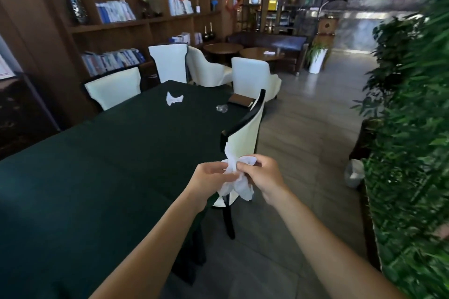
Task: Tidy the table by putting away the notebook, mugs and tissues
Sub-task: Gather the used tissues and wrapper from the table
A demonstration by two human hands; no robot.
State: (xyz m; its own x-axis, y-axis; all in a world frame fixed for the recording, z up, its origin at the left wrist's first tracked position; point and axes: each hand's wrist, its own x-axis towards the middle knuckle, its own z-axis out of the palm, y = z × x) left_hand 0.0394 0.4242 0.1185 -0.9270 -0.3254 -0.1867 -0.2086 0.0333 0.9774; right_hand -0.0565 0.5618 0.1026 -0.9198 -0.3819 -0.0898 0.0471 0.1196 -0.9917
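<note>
Bunching up a white tissue [234, 178], both hands are busy just off the bench's near right edge, in front of the cream chair [245, 136] tucked in there. Only the head view to go on. The left hand [210, 181] has its fingers closed lightly on the left side of the wad, the right hand [263, 176] pinches the top right corner between thumb and forefinger, so each grip is closed on the same tissue and neither has room for anything else. The paper hangs loosely, its long axis running roughly up and down between the two hands, one tail poking up, the rest drooping below the knuckles. Out on the dark green bench [109, 153], work remains: a second crumpled tissue [174, 99] sits near the far end, about midway across; a small clear glass thing [222, 108], too blurred to name, lies near the far right edge; and the brown notebook [241, 100] rests just beyond it at the far right corner. All three lie well ahead of the hands, the notebook and glass more on the right hand's side. A pale bin [354, 173] stands on the floor to the right, by the green plants [413, 128], nearer the right hand. My read: that bin is the likely drop for this wad, a short swing rightward.
</note>
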